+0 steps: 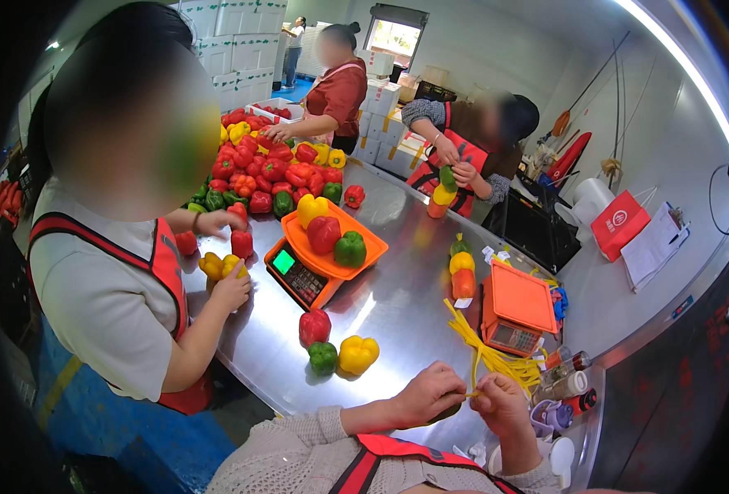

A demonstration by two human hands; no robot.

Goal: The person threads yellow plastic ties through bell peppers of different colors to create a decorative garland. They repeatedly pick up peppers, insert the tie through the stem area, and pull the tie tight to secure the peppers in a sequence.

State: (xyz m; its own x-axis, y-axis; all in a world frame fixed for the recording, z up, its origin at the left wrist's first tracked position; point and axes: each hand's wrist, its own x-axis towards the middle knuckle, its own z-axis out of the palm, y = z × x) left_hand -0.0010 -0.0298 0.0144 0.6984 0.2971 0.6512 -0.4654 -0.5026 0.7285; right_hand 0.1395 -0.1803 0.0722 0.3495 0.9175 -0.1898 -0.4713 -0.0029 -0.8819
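My left hand [429,395] and my right hand [501,402] are close together at the table's near edge. Between their fingertips runs a short length of yellow strip [474,394], pinched from both sides. A dark green thing [446,414] shows under my left hand, mostly hidden; I cannot tell what it is. Beyond my hands lies a pile of yellow strips [506,364]. To the left, a red bell pepper [315,327], a green bell pepper [323,358] and a yellow bell pepper [359,355] sit grouped on the steel table [265,370].
An orange scale [302,281] carries three peppers, beside a co-worker [117,296] handling a yellow pepper. Another orange scale [518,309] stands right, near a stacked pepper bundle [462,272]. Bottles [562,386] line the right edge. Loose peppers [271,170] are heaped at the back.
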